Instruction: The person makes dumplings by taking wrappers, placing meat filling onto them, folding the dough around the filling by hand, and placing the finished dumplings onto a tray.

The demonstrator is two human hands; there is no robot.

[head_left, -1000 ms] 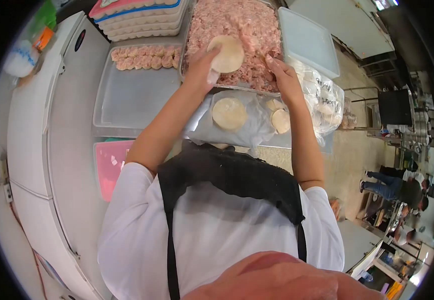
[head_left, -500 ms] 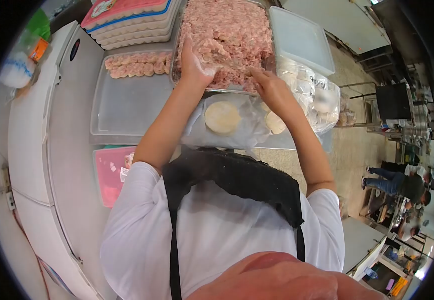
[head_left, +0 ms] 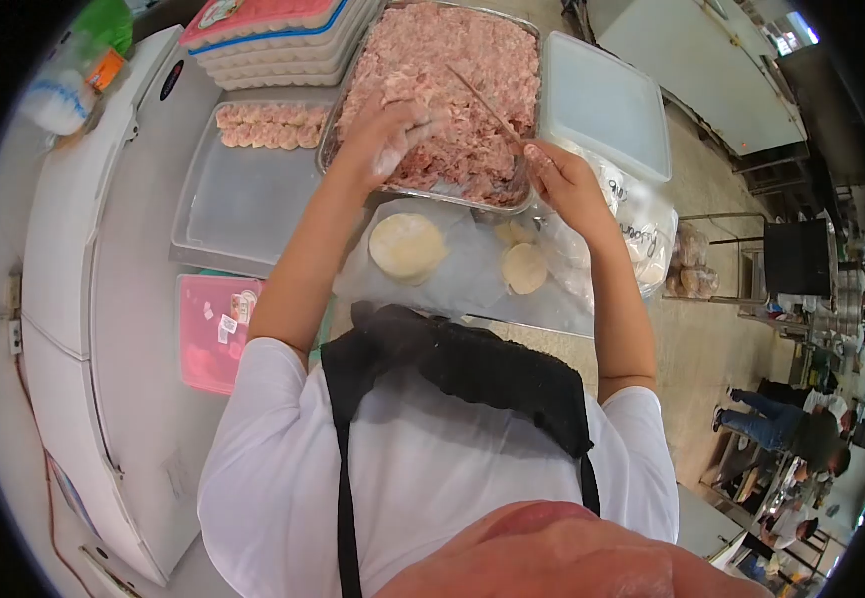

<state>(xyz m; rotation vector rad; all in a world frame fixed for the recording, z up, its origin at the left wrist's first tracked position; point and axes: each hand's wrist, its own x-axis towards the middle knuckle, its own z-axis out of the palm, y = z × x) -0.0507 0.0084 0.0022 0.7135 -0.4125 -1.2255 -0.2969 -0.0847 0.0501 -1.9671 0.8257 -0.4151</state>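
A metal tray [head_left: 530, 189] full of pink minced meat [head_left: 432, 60] lies in front of me. Over its near left part is my left hand [head_left: 384, 140], fingers curled; a pale patch shows by the thumb, and what lies inside the hand is hidden. My right hand [head_left: 560, 179], at the tray's right edge, is closed round a thin stick-like tool [head_left: 482, 100] whose tip points over the meat. On the plastic sheet nearer to me rest a stack of round dough wrappers [head_left: 407, 247] and a smaller group of wrappers [head_left: 524, 268].
On the left, a plastic tray [head_left: 243, 204] holds rows of filled dumplings [head_left: 271, 127]. Behind it stand stacked lidded containers [head_left: 273, 50]. A translucent lid [head_left: 607, 105] and bagged packs [head_left: 642, 229] lie right; a pink lid [head_left: 208, 349] sits lower left. People [head_left: 781, 429] work far right.
My right hand has drawn back from the meat, and the stick-like tool is now raised into view. My left hand has turned and its fingers have curled inward. The camera view has shifted slightly.
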